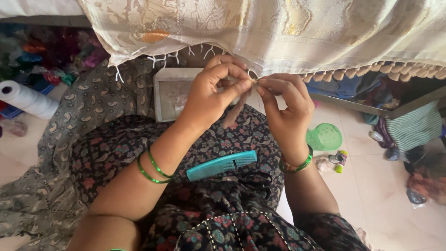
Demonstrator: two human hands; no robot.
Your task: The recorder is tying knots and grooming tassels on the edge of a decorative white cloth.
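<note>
Grip: left hand and right hand both pinched shut on a thread tassel at the hem of the cream fabric; fingertips meet
Tassel: hangs from the hem edge, between the hands, over the lap
Lap: teal comb lies beside black scissors
Floor: green cup near the right wrist; white box behind the left hand

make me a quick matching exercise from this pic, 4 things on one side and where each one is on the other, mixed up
Things:
1. comb
2. scissors
3. green cup
4. thread spool

Places:
A. floor, right of the right hand
B. far left on the floor
C. lap, below the left hand
D. lap, just under the comb

Pairs: 1-C, 2-D, 3-A, 4-B
</note>
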